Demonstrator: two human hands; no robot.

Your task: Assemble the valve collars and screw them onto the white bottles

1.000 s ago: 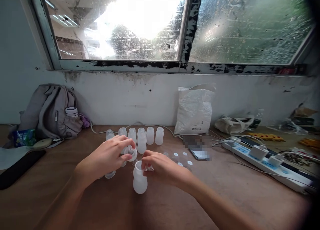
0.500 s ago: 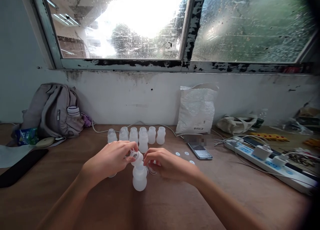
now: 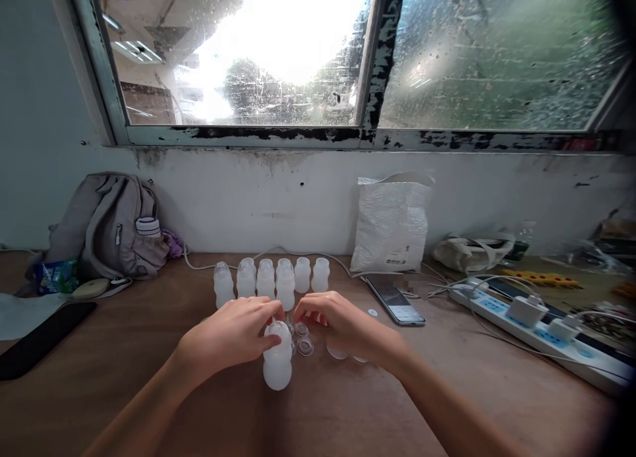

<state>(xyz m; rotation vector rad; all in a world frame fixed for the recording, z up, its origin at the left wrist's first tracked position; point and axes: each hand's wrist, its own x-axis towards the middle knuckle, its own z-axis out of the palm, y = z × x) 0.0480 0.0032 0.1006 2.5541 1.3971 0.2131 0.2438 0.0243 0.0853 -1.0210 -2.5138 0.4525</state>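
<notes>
A small frosted white plastic bottle [image 3: 277, 367] stands on the wooden table in front of me. My left hand [image 3: 231, 334] curls round its top, thumb and fingers pressing a clear cap [image 3: 279, 330] onto the neck. My right hand [image 3: 348, 328] hovers just right of the bottle with bent fingers over loose clear caps [image 3: 304, 344]; what its fingertips hold is hidden. A row of several similar bottles [image 3: 271, 279] stands behind the hands.
A grey backpack [image 3: 106, 228] leans on the wall at the left, a dark phone [image 3: 37, 338] before it. A white bag [image 3: 391, 225], a smartphone [image 3: 397, 301] and a power strip with plugs [image 3: 531, 324] lie to the right. Small round discs [image 3: 372, 312] sit near the smartphone.
My left hand brought the clear cap from above the bottle down onto its neck. My right hand let go of the bottle's neck and shifted right over the loose caps.
</notes>
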